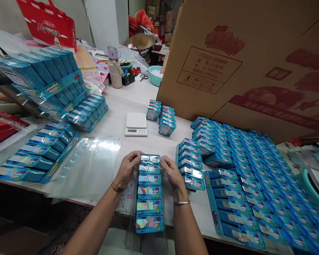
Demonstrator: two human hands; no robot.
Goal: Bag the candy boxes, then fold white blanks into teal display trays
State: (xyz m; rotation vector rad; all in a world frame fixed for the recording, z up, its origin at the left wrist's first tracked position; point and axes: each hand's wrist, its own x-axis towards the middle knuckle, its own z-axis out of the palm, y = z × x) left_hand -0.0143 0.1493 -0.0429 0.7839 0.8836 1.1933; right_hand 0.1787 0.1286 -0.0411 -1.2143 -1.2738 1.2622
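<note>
Behind held pack (149, 193): scale (136, 125), carton (244, 60).

We count six blue boxes in the row (149, 193) held between our left hand (127, 169) and right hand (172, 171), two hands in all. One scale (136, 124). One bottle (115, 67). One teal bowl (155, 75). One pair of scissors (144, 77). One big carton (244, 60). One red bag (46, 22). Loose boxes on the right (252, 177): too many to count.
</note>
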